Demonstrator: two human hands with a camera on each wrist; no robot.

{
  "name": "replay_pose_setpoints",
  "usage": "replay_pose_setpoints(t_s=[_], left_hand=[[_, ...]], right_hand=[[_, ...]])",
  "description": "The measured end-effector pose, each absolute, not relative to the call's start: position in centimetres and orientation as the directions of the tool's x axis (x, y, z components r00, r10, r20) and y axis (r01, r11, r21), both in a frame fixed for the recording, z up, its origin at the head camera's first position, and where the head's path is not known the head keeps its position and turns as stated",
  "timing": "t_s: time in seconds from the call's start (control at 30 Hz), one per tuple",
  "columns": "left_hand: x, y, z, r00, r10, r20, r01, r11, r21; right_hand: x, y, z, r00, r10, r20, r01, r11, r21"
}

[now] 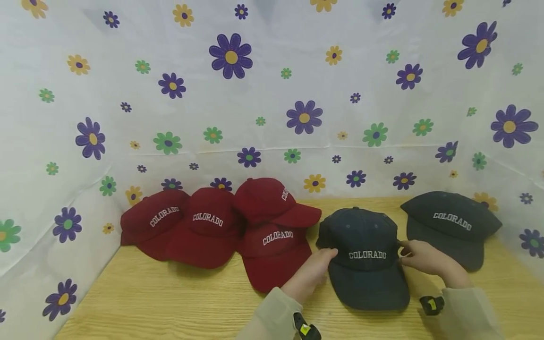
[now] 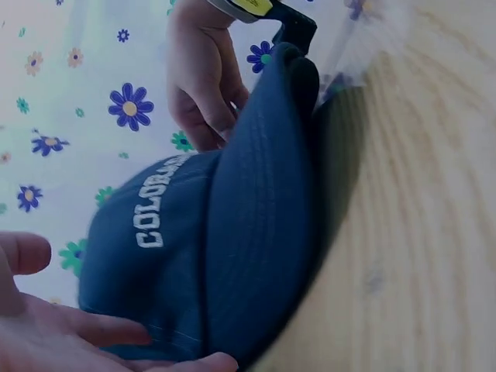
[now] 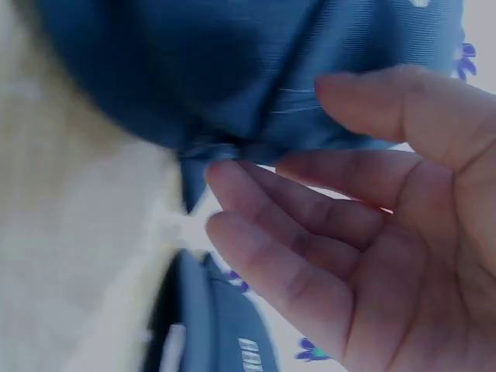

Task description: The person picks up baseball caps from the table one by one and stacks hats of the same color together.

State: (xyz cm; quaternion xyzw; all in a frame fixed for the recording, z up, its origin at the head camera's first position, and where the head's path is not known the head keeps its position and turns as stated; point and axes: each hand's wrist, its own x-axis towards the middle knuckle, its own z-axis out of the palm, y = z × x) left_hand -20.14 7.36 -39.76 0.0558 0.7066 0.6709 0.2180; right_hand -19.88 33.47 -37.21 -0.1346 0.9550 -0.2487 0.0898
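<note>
A navy baseball cap [image 1: 362, 236] with white COLORADO lettering sits on the table, its brim toward me. My left hand [image 1: 311, 273] lies along the cap's left side; in the left wrist view its extended fingers [image 2: 116, 332] touch the cap while the thumb stands off. At the cap's other side is my right hand [image 1: 429, 259]. The right wrist view shows its fingers [image 3: 287, 260] loosely extended at the cap's lower edge, with the thumb near the crown. A second dark cap [image 1: 446, 226] lies just beyond the right hand.
Several red COLORADO caps lie at the left: a far-left cap [image 1: 155, 219], another beside it [image 1: 208, 236], and two stacked, upper [image 1: 263, 200] over lower [image 1: 276, 264]. A flowered white cloth [image 1: 263, 89] hangs behind and beside the wooden table [image 1: 178, 302].
</note>
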Motion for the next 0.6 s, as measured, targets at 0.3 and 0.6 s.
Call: replay_pose_setpoints(t_s=[0.3, 0.6], left_hand=[[-19.6, 6.6, -38.3, -0.849, 0.493, -0.188, -0.090, 0.215, 0.972], [-19.5, 6.4, -37.5, -0.729, 0.657, -0.192, -0.025, 0.255, 0.967]], right_hand=[[-18.9, 32.5, -35.6, -0.971, -0.217, 0.101, -0.240, 0.882, -0.406], [-20.2, 34.1, -36.7, -0.967, -0.210, 0.143, -0.232, 0.960, -0.159]])
